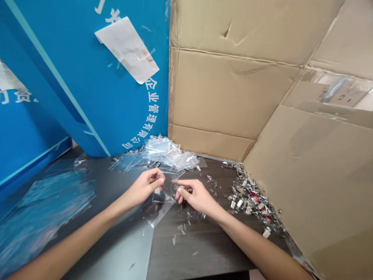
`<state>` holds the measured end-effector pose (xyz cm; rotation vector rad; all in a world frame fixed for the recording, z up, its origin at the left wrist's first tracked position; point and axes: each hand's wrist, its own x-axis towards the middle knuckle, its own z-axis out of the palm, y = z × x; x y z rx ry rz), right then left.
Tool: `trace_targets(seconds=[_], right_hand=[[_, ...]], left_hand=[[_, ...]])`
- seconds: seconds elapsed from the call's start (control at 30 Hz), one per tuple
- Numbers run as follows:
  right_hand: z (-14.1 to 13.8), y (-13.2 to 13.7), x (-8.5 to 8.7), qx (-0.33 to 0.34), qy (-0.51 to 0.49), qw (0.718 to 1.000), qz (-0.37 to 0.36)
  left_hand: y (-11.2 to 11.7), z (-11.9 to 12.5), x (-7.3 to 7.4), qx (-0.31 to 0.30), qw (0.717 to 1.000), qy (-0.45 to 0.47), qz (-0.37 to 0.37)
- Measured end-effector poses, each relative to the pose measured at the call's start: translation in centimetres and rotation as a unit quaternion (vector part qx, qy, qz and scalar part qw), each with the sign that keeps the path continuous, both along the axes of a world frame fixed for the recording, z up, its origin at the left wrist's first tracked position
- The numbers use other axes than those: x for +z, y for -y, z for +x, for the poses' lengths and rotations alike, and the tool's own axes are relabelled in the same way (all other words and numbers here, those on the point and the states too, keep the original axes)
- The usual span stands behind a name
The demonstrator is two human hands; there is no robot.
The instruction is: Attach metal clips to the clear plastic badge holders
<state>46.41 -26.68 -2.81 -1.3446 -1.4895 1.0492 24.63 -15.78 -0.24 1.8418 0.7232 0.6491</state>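
Note:
In the head view a clear plastic sleeve (164, 197) is held up over the dark table, between my two hands. My left hand (148, 186) is closed, thumb and fingers pinching the sleeve near its upper left. At the sleeve's right edge is my right hand (196, 195), its index finger stretched toward the left hand. The thumb and other fingers of that hand are curled together; what they hold, if anything, is too small to make out. Just behind the hands lies a heap of clear plastic sleeves (163, 149).
A pile of small metal clips (250, 194) runs along the cardboard wall (320, 175) on the right. Flat clear plastic bags (55, 198) lie at the left. Small clear strips (181, 228) are scattered on the table (210, 249). A blue panel (87, 58) stands at the back left.

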Motion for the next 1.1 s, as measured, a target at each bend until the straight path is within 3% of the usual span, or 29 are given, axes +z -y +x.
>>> trace_targets(seconds=[0.17, 0.3, 0.47, 0.67, 0.73, 0.83, 1.0, 1.1], right_hand=[[-0.3, 0.1, -0.1, -0.052, 0.086, 0.995, -0.005], [-0.4, 0.4, 0.5, -0.050, 0.181, 0.980, 0.070], [-0.8, 1.1, 0.9, -0.032, 0.145, 0.983, 0.110], [-0.5, 1.2, 1.1, -0.008, 0.084, 0.994, 0.075], [-0.4, 0.9, 0.7, -0.016, 0.067, 0.997, 0.045], [-0.3, 0.3, -0.5, -0.055, 0.074, 0.995, 0.028], [0.1, -0.4, -1.6, -0.084, 0.192, 0.976, 0.051], [1.2, -0.8, -0.8, -0.121, 0.282, 0.951, 0.045]], left_hand=[[0.2, -0.1, 0.2, 0.014, 0.999, 0.003, 0.047], [0.2, -0.2, 0.0, 0.035, 0.997, 0.007, 0.071], [-0.2, -0.3, -0.2, 0.042, 0.997, 0.022, 0.062], [-0.6, -0.3, 0.2, 0.019, 0.998, -0.005, 0.064], [-1.4, -0.5, 1.0, 0.026, 0.996, -0.035, 0.079], [-3.3, -0.4, 3.4, 0.061, 0.995, -0.059, 0.047], [-7.9, 1.3, 8.0, 0.220, 0.975, 0.013, -0.014], [-10.7, 3.2, 8.6, 0.282, 0.959, 0.016, 0.006]])
